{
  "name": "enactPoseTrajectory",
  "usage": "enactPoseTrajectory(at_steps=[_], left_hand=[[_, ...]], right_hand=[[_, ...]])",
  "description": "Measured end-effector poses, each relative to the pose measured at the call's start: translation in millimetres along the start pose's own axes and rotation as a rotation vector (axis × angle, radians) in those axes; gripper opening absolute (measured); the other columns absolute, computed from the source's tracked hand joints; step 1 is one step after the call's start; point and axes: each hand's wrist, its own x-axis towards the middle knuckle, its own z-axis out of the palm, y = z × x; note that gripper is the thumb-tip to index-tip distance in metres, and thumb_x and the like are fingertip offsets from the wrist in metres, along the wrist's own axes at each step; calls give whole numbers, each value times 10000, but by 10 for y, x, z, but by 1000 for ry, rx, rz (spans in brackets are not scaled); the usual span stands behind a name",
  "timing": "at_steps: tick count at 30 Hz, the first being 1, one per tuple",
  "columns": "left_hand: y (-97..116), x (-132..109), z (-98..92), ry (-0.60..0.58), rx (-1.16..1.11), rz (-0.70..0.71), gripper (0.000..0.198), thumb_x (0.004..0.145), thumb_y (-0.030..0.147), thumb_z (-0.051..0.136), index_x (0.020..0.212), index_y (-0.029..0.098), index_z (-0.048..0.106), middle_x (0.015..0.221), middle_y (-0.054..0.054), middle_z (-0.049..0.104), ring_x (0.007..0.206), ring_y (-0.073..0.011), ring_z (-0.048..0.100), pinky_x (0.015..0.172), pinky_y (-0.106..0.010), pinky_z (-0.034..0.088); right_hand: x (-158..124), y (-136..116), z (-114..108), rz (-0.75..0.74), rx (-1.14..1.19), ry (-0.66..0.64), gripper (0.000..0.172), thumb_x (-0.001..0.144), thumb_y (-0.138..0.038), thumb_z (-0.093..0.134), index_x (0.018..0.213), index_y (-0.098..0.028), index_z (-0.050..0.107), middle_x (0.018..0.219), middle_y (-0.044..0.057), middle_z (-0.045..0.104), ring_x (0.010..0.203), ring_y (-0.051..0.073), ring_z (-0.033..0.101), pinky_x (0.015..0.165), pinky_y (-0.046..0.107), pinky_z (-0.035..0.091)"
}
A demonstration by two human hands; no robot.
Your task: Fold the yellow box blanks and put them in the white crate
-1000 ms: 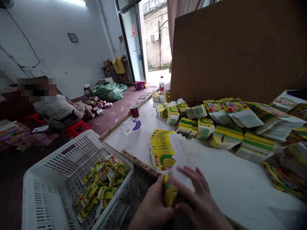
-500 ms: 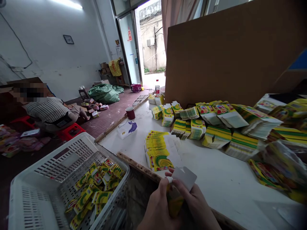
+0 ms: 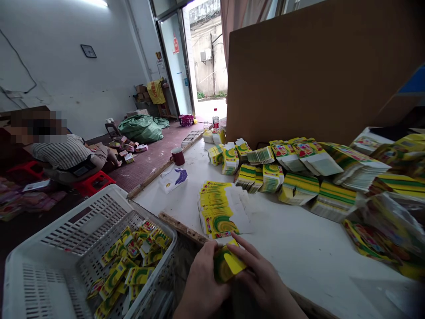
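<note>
Both my hands are closed on one small yellow-and-green carton (image 3: pixel 226 265) at the table's near edge. My left hand (image 3: pixel 201 285) grips its left side. My right hand (image 3: pixel 262 285) presses its top flap with the fingers stretched over it. Just beyond lies a fanned stack of flat yellow cartons (image 3: pixel 219 208) on the white table (image 3: pixel 299 252). Down at my left stands a white plastic basket (image 3: pixel 66 248) with several folded cartons (image 3: pixel 133 261) in it.
Many bundles of flat cartons (image 3: pixel 299 173) line the table in front of a tall brown cardboard sheet (image 3: pixel 315 66). A red mug (image 3: pixel 177 156) and a tissue pack (image 3: pixel 172 179) sit further along. A person in a striped shirt (image 3: pixel 63 155) crouches on the floor at left.
The white flap that stood up from the carton half a second ago is now folded down. My hands have stayed at the table edge; the view has drifted slightly.
</note>
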Motion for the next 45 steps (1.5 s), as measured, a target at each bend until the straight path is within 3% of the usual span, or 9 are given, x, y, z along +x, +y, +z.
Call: enactPoseTrajectory(at_steps=[8, 11, 14, 16, 20, 22, 29, 39, 45], left_hand=[[70, 8, -78, -70, 5, 30, 562, 581, 251, 750, 1098, 210, 532, 995, -41, 673, 895, -237, 639, 797, -298, 496], [121, -8, -47, -22, 18, 42, 559, 578, 231, 736, 1105, 174, 558, 1052, -88, 672, 970, -272, 625, 882, -347, 482], [123, 0, -45, 34, -139, 31, 591, 586, 226, 753, 1147, 176, 574, 1096, -98, 673, 1017, -283, 618, 915, -358, 478], [79, 33, -85, 164, -432, -1, 548, 634, 305, 768, 1139, 201, 584, 1044, -67, 687, 941, -243, 645, 848, -317, 512], [-53, 156, -244, 781, -1227, -81, 529, 777, 666, 533, 1036, 209, 588, 949, -54, 674, 881, -196, 653, 793, -296, 542], [-86, 212, -297, 855, -1459, -198, 530, 864, 660, 382, 1012, 186, 567, 984, -85, 656, 893, -193, 654, 785, -315, 553], [-85, 202, -61, 593, -1391, -400, 219, 909, 318, 530, 1041, 147, 563, 987, -98, 657, 719, -138, 640, 597, -241, 528], [-94, 108, 173, 309, -1201, -378, 401, 758, 441, 729, 1003, 136, 641, 989, -108, 674, 843, -182, 639, 717, -281, 510], [25, -9, 237, 297, -1462, -194, 463, 704, 564, 703, 968, 184, 715, 1000, -110, 694, 1034, -294, 611, 895, -404, 492]], right_hand=[[17, -103, -337, 112, -80, -262, 214, 859, -310, 582, 1034, -309, 705, 1413, 78, 509, 1255, 292, 521, 1003, 435, 462], [24, -159, -308, 122, -29, -181, 220, 820, -291, 623, 1031, -276, 681, 1386, 100, 528, 1249, 298, 521, 1008, 439, 452], [77, -102, -173, 122, 164, -34, 476, 810, -303, 608, 1270, -261, 491, 1390, 129, 511, 1222, 277, 544, 990, 430, 471], [181, 5, -119, 144, 231, 41, 522, 848, -367, 549, 1329, -243, 389, 1352, 140, 535, 1130, 249, 607, 926, 403, 517], [507, 281, -115, 253, -167, 196, 255, 867, -332, 517, 1069, -184, 562, 1067, 130, 646, 926, 237, 644, 835, 383, 534], [642, 382, -100, 279, -308, 236, 181, 788, -226, 597, 962, -176, 604, 988, 126, 626, 915, 268, 603, 858, 425, 497], [677, 431, 58, 299, -512, 240, 116, 712, -104, 620, 763, -200, 580, 866, 99, 582, 865, 293, 514, 814, 431, 430], [558, 224, -93, 273, -323, 347, 184, 840, -311, 535, 736, -226, 409, 647, -19, 528, 583, 158, 513, 576, 274, 419], [182, -276, 187, 196, 248, -22, 211, 746, -242, 596, 651, -210, 411, 643, -29, 469, 601, 126, 423, 543, 233, 361]])
